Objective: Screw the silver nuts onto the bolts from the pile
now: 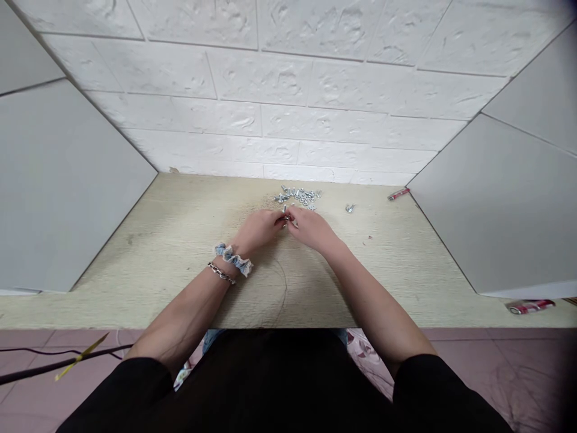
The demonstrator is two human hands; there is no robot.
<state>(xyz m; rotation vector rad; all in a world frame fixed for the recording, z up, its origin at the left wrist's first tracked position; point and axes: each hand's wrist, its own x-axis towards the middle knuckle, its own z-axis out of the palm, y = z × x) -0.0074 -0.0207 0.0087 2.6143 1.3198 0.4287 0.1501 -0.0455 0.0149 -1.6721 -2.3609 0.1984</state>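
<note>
A white brick-patterned wall (288, 78) runs along the back edge of the bench (180, 204), with a left grey panel (67, 180) and a right grey panel (500, 210) boxing in its sides. Left hand (260, 230) and right hand (311, 227) meet near mid-bench, fingers curled almost closed. Just beyond, towards the back edge, lies a pile of bolts and nuts (300, 195). One red battery (399, 194) lies near the back right corner, another red battery (532, 307) near the front right. Fingertips pinch small metal pieces (286, 218); which hand has which, I cannot tell.
</note>
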